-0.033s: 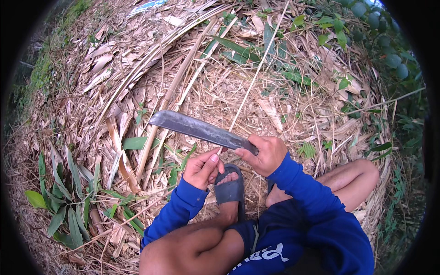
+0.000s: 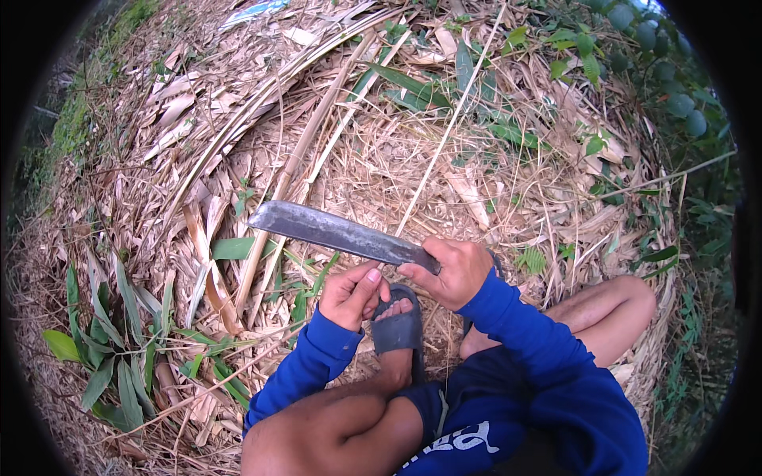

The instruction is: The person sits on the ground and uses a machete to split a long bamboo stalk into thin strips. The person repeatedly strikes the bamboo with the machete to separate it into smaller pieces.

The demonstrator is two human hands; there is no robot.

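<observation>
2 hands on the job here, and it looks pretty early on: nothing freshly cut or split shows anywhere near the blade, so I'd guess most of the work is left. Right hand (image 2: 454,272) is clenched around the handle end of a big knife (image 2: 341,233), handle itself buried in the fist. Left hand (image 2: 352,295) sits just below the blade near the handle, fingers curled with the thumb pressed on them; it may be pinching something thin, but I can't tell what, too small to see. The knife blade is broad, flat, dull grey metal, mottled and worn-looking, with a squared-off tip pointing up and to the person's left, held clear of the ground. Right under the blade is 1 foot in a dark rubbery slide sandal (image 2: 397,329), and bare knees and blue sleeves come in below that. Beyond the blade it's all dry bamboo litter (image 2: 238,119): papery tan sheaths, straw-like bits, a few long pale canes (image 2: 298,163) running away from the tip, plus green leaves (image 2: 119,365) well off to the left of it.
</observation>
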